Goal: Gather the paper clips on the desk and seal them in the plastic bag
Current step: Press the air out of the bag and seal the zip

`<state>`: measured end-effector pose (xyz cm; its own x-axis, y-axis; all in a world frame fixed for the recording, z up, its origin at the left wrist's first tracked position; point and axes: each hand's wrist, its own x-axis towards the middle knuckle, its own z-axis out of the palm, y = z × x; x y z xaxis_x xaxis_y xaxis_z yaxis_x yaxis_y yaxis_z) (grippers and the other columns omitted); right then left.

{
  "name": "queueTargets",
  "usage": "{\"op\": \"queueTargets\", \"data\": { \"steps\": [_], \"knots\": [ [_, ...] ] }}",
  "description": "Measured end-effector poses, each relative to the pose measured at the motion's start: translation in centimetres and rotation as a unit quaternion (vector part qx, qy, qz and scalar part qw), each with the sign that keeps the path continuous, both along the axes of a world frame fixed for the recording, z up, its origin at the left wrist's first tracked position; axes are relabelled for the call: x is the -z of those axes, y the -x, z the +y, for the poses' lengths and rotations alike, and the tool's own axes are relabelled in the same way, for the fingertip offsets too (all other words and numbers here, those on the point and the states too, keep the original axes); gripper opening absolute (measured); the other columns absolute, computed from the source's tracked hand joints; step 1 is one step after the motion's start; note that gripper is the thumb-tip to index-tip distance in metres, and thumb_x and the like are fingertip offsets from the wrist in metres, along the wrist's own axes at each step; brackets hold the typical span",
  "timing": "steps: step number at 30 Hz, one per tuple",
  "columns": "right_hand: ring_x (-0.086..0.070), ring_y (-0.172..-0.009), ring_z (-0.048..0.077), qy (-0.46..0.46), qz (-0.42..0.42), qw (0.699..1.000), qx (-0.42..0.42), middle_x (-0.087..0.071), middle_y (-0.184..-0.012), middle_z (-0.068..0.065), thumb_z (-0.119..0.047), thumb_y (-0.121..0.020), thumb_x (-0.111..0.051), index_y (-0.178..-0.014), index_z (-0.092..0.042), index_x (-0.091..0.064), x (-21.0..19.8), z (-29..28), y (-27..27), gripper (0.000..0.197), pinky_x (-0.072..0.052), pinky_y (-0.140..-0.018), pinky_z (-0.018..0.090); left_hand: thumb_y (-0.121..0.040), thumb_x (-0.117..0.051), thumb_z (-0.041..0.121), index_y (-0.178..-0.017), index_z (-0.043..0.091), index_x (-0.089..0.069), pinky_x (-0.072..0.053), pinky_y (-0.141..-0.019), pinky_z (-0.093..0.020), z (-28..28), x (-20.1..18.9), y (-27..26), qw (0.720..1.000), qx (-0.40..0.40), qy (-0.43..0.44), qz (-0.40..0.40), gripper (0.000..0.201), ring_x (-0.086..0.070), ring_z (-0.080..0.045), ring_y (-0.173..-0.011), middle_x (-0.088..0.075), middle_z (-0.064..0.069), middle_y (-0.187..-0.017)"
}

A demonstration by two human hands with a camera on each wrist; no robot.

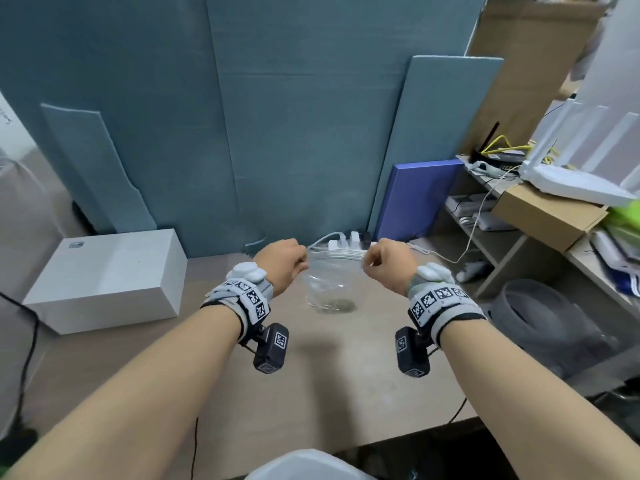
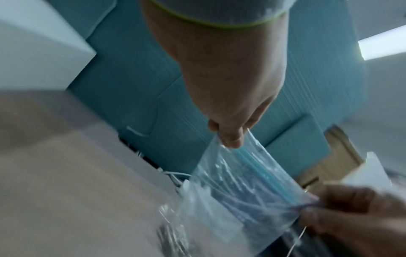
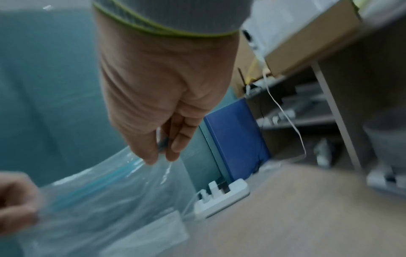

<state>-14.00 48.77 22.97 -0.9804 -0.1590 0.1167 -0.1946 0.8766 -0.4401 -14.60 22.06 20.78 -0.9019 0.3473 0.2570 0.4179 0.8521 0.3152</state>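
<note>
A clear plastic zip bag (image 1: 329, 278) hangs above the desk (image 1: 311, 375) between both hands. My left hand (image 1: 287, 261) pinches its top left corner and my right hand (image 1: 384, 263) pinches the top right corner. A dark heap of paper clips (image 1: 337, 304) lies in the bag's bottom, which touches the desk. In the left wrist view my left hand (image 2: 230, 139) pinches the bag (image 2: 237, 194) at one end of its blue zip strip (image 2: 261, 172). In the right wrist view my right hand (image 3: 160, 153) pinches the bag (image 3: 105, 196) at the strip's other end.
A white box (image 1: 107, 278) sits on the desk at left. A white power strip (image 1: 346, 245) with plugs and cables lies just behind the bag, before teal boards (image 1: 277, 133) and a blue panel (image 1: 419, 199). Cluttered shelves (image 1: 519, 216) stand at right.
</note>
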Motion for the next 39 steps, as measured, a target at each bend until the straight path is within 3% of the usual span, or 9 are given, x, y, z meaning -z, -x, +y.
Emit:
{"op": "queueTargets", "data": {
  "steps": [7, 11, 14, 17, 22, 27, 31, 35, 39],
  "knots": [
    [-0.060, -0.071, 0.013, 0.046, -0.063, 0.997, 0.016, -0.066, -0.079, -0.008, -0.012, -0.083, -0.075, -0.078, -0.023, -0.078, 3.9, 0.7, -2.0, 0.013, -0.043, -0.066, 0.022, -0.087, -0.074, 0.022, -0.082, 0.014, -0.067, -0.049, -0.069, -0.043, -0.5, 3.6, -1.3, 0.999, 0.022, 0.016, 0.021, 0.011, -0.058, -0.034, -0.079, -0.064, -0.007, -0.084],
    [-0.063, -0.079, 0.015, 0.050, -0.094, 0.994, 0.011, -0.070, -0.088, -0.004, -0.011, -0.086, -0.073, -0.083, -0.023, -0.078, 6.5, 0.8, -4.1, 0.013, -0.049, -0.076, 0.028, -0.083, -0.077, 0.021, -0.078, 0.014, -0.067, -0.051, -0.066, -0.043, -0.8, 7.0, -2.4, 0.999, 0.026, 0.021, -0.012, 0.013, -0.061, -0.036, -0.075, -0.066, -0.007, -0.080],
    [-0.060, -0.075, 0.013, 0.101, -0.098, 0.990, 0.022, -0.067, -0.083, -0.005, -0.001, -0.085, -0.067, -0.080, -0.030, -0.072, 8.8, 0.4, -6.3, 0.029, -0.043, -0.071, 0.025, -0.086, -0.074, 0.025, -0.081, 0.019, -0.064, -0.051, -0.067, -0.041, -1.2, 9.3, -3.8, 0.999, 0.006, 0.005, -0.047, 0.013, -0.060, -0.030, -0.077, -0.065, -0.001, -0.082],
    [-0.062, -0.068, 0.016, 0.218, -0.110, 0.967, 0.070, -0.066, -0.077, 0.000, 0.010, -0.080, -0.058, -0.083, -0.030, -0.061, 10.9, -0.1, -8.2, 0.040, -0.050, -0.068, 0.031, -0.088, -0.071, 0.026, -0.085, 0.021, -0.063, -0.049, -0.069, -0.038, -1.5, 11.0, -5.5, 0.998, -0.010, -0.013, -0.067, 0.010, -0.058, -0.026, -0.081, -0.062, 0.002, -0.088],
    [-0.068, -0.083, 0.032, 0.349, -0.112, 0.916, 0.164, -0.069, -0.086, 0.016, 0.008, -0.079, -0.067, -0.098, -0.041, -0.062, 12.6, -1.2, -9.4, 0.052, -0.057, -0.083, 0.043, -0.080, -0.076, 0.035, -0.092, 0.028, -0.061, -0.045, -0.078, -0.033, -0.4, 11.1, -6.7, 0.997, -0.004, -0.031, -0.064, 0.020, -0.054, -0.018, -0.091, -0.057, 0.009, -0.103],
    [-0.069, -0.080, 0.027, 0.337, -0.111, 0.927, 0.124, -0.067, -0.075, 0.003, 0.007, -0.079, -0.069, -0.095, -0.038, -0.067, 12.2, -2.0, -8.9, 0.048, -0.058, -0.081, 0.042, -0.079, -0.074, 0.049, -0.104, 0.037, -0.052, -0.038, -0.087, -0.033, 3.0, 9.5, -6.6, 0.997, 0.025, -0.021, -0.066, 0.035, -0.051, -0.013, -0.098, -0.055, 0.014, -0.107],
    [-0.069, -0.076, 0.024, 0.312, -0.095, 0.940, 0.098, -0.069, -0.073, 0.008, 0.005, -0.078, -0.072, -0.092, -0.035, -0.066, 11.6, -2.5, -8.4, 0.043, -0.058, -0.077, 0.038, -0.082, -0.072, 0.047, -0.115, 0.039, -0.052, -0.037, -0.095, -0.034, 5.5, 8.8, -6.3, 0.993, 0.058, -0.034, -0.100, 0.038, -0.059, -0.007, -0.102, -0.067, 0.017, -0.102],
    [-0.068, -0.071, 0.020, 0.326, -0.086, 0.933, 0.121, -0.072, -0.079, 0.005, -0.001, -0.079, -0.076, -0.089, -0.030, -0.066, 11.5, -2.5, -8.4, 0.033, -0.058, -0.073, 0.032, -0.086, -0.069, 0.035, -0.091, 0.030, -0.064, -0.036, -0.085, -0.035, 6.6, 9.2, -5.9, 0.994, 0.051, -0.028, -0.096, 0.009, -0.060, -0.015, -0.092, -0.060, 0.013, -0.083],
    [-0.056, -0.056, 0.003, 0.301, -0.082, 0.940, 0.140, -0.068, -0.067, -0.011, -0.012, -0.079, -0.082, -0.073, -0.025, -0.071, 12.1, -1.8, -8.1, 0.018, -0.046, -0.059, 0.021, -0.086, -0.068, 0.034, -0.087, 0.029, -0.062, -0.038, -0.086, -0.038, 6.9, 9.6, -5.7, 0.993, 0.030, -0.047, -0.103, 0.009, -0.058, -0.015, -0.088, -0.062, 0.010, -0.084]
  ]
}}
